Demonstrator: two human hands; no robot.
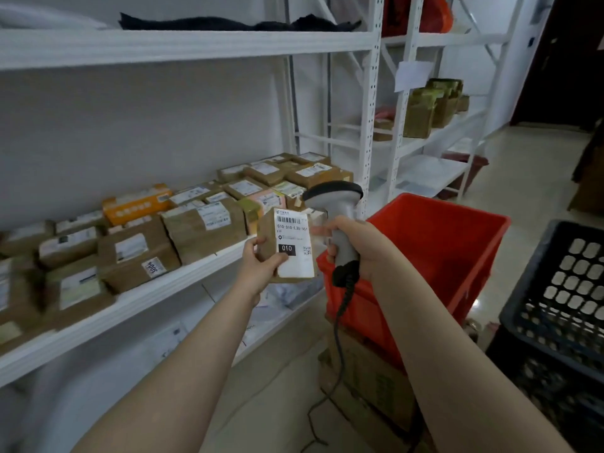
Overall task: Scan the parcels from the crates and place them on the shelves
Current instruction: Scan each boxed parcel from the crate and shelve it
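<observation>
My left hand [261,261] grips a small brown parcel [287,243] from below, its white label with a barcode and "010" facing me. Beside it, my right hand [354,245] holds a grey handheld scanner [340,207] by the handle, its head just above and right of the parcel's label. A coiled black cable [340,308] hangs from the handle. The red crate [457,230] stands right behind the scanner, its inside mostly hidden. The white middle shelf [157,289] to the left carries several labelled brown parcels [202,223].
A dark perforated crate [562,305] stands at the right. A cardboard box [376,380] sits under the red crate. More white racking [425,138] with parcels lines the back. Tiled floor stretches toward a dark doorway at the far right.
</observation>
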